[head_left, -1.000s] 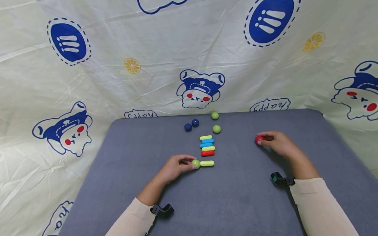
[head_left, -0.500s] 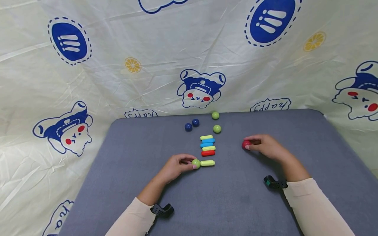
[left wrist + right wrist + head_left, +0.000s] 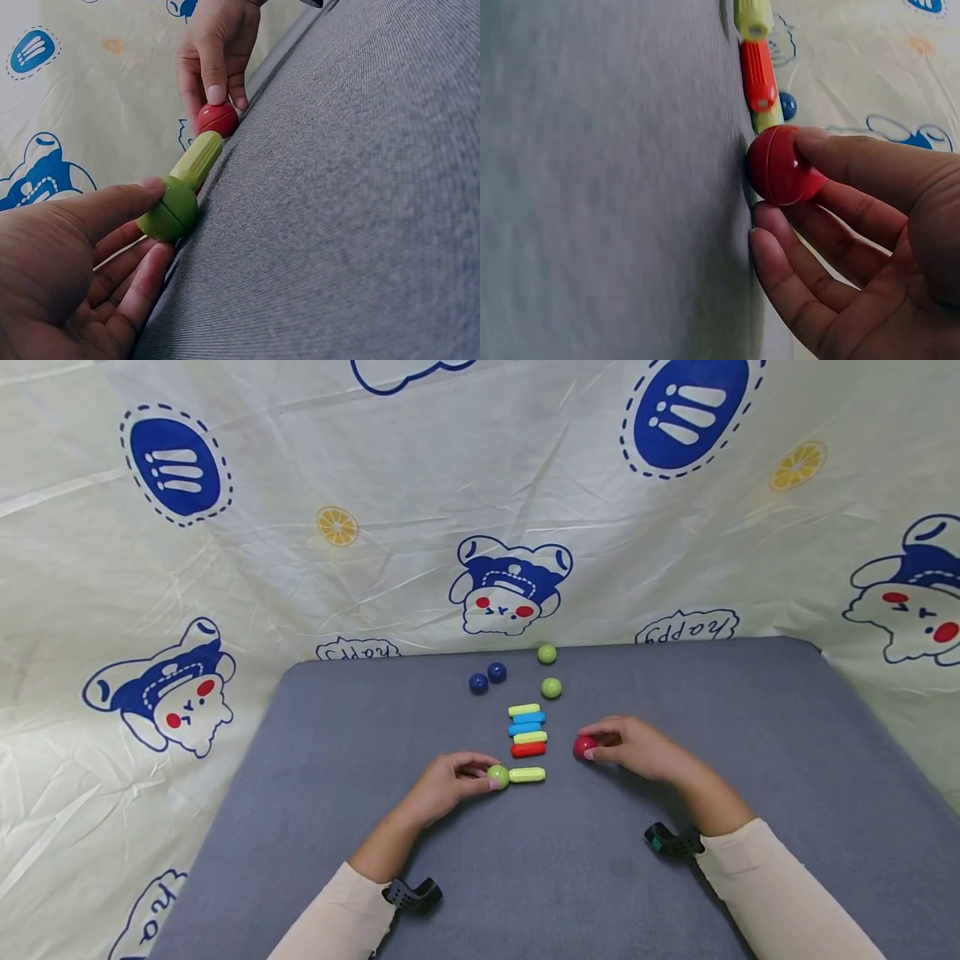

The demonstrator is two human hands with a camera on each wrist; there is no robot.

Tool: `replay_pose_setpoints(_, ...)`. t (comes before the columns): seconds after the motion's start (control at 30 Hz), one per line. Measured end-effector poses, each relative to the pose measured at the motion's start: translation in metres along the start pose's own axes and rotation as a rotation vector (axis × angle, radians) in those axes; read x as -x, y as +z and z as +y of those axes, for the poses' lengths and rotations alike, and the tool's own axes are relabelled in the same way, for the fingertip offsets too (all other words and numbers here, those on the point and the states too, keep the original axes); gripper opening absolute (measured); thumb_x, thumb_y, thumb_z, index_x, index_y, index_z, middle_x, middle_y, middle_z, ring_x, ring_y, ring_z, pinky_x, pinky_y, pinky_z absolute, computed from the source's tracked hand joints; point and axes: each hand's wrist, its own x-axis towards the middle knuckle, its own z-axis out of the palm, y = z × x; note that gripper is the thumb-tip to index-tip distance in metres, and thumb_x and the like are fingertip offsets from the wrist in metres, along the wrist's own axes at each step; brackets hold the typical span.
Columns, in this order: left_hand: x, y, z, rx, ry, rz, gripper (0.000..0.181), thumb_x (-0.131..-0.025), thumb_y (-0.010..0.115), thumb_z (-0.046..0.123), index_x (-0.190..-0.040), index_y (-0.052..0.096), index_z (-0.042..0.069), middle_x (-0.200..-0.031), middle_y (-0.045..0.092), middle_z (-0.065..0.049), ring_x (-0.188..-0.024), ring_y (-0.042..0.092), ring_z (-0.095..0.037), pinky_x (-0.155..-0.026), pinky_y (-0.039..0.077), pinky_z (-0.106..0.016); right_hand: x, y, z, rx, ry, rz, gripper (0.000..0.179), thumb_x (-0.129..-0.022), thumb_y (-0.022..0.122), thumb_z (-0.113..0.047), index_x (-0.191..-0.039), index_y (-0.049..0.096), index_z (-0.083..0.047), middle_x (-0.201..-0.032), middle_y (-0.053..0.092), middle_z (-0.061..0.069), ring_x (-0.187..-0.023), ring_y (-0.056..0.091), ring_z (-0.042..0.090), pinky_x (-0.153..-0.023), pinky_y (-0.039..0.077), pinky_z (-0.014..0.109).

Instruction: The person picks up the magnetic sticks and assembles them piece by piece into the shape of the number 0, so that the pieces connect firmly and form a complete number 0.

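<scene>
The fingers of my left hand (image 3: 450,785) pinch a green ball (image 3: 497,776); thumb and fingers of my right hand (image 3: 636,747) grip a red ball (image 3: 584,747). The green ball sits well in from the far edge of the grey surface (image 3: 480,877), its left side partly hidden by my fingers — a pale yellow rod (image 3: 527,774) meets its right side. The red ball is just right of that rod, apart from it; whether it touches the surface I can't tell. Toward the far edge five rods (image 3: 526,728) lie side by side, partly hiding one another from me. Nearer that edge are two blue balls (image 3: 478,684) and two more green balls (image 3: 551,687). The surface's near edge and my sleeves (image 3: 780,877) are cut off below.
</scene>
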Motion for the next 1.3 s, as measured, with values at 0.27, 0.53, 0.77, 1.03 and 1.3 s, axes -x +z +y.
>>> replay_pose_setpoints(0.27, -0.001, 0.001, 0.001, 0.013, 0.013, -0.011, 0.030, -0.089, 0.079, 0.021, -0.117, 0.075, 0.011, -0.102, 0.073, -0.006, -0.087, 0.063, -0.006, -0.076, 0.051, -0.021, -0.001, 0.019, -0.013, -0.024, -0.034, -0.064, 0.035, -0.093, 0.072, -0.015, -0.126, 0.069, -0.006, -0.120, 0.067, 0.015, -0.099, 0.064, 0.020, -0.083, 0.055, 0.032)
replay_pose_setpoints(0.53, -0.001, 0.000, 0.001, 0.008, 0.012, -0.006, 0.028, -0.090, 0.078, 0.021, -0.117, 0.075, 0.012, -0.102, 0.073, -0.005, -0.088, 0.063, -0.007, -0.077, 0.052, -0.021, 0.004, 0.026, -0.017, -0.047, -0.028, -0.118, 0.036, -0.093, 0.073, -0.016, -0.128, 0.069, -0.010, -0.121, 0.066, 0.011, -0.102, 0.064, 0.020, -0.088, 0.057, 0.036)
replay_pose_setpoints(0.77, -0.002, -0.001, 0.003, 0.004, 0.022, -0.010, 0.029, -0.090, 0.078, 0.020, -0.117, 0.074, 0.010, -0.103, 0.073, -0.007, -0.088, 0.063, -0.006, -0.077, 0.052, -0.021, 0.005, 0.030, -0.018, -0.061, -0.063, -0.161, 0.036, -0.094, 0.073, -0.022, -0.129, 0.068, -0.012, -0.119, 0.066, 0.008, -0.102, 0.062, 0.019, -0.086, 0.054, 0.028)
replay_pose_setpoints(1.03, -0.001, 0.000, 0.003, 0.007, 0.006, -0.015, 0.029, -0.090, 0.078, 0.022, -0.117, 0.075, 0.014, -0.101, 0.071, -0.003, -0.086, 0.062, -0.008, -0.074, 0.051, -0.021, 0.007, 0.031, -0.012, -0.133, -0.069, -0.176, 0.036, -0.096, 0.070, -0.021, -0.130, 0.067, -0.012, -0.126, 0.064, 0.011, -0.103, 0.063, 0.020, -0.085, 0.052, 0.023)
replay_pose_setpoints(1.3, 0.001, 0.001, 0.002, -0.002, 0.009, -0.010, 0.029, -0.090, 0.078, 0.023, -0.117, 0.075, 0.014, -0.099, 0.071, -0.003, -0.086, 0.061, -0.010, -0.074, 0.051, -0.023, 0.006, 0.033, -0.006, -0.156, -0.097, -0.194, 0.036, -0.097, 0.069, -0.021, -0.132, 0.065, -0.013, -0.130, 0.063, 0.012, -0.106, 0.061, 0.021, -0.086, 0.051, 0.023)
